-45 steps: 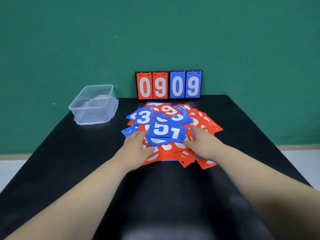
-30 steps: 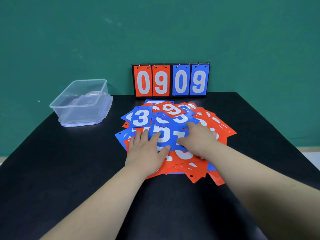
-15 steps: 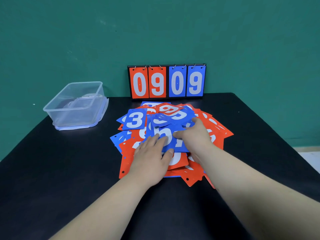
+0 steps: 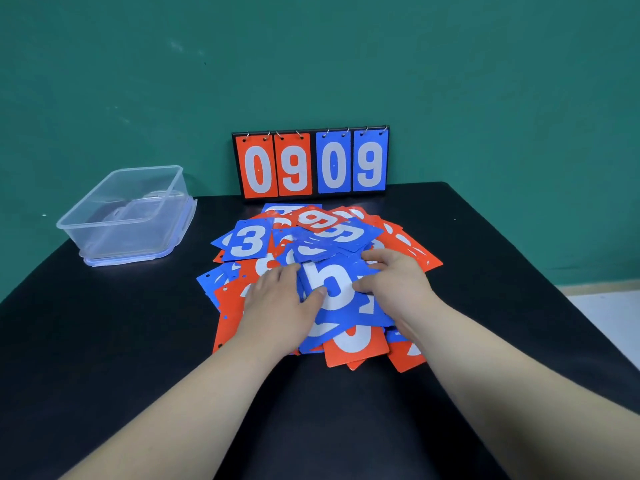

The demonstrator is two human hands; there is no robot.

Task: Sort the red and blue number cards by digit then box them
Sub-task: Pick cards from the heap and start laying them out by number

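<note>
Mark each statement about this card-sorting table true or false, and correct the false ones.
1. The flip scoreboard reads 0909. True.
2. The clear plastic container already holds number cards. False: no cards are in it; they lie in a mixed card pile on the black table.
3. The left hand and the right hand both touch the blue 5 card. True.
4. The blue 3 card lies on the right side of the pile. False: it is on the left side, nearer the container.
</note>
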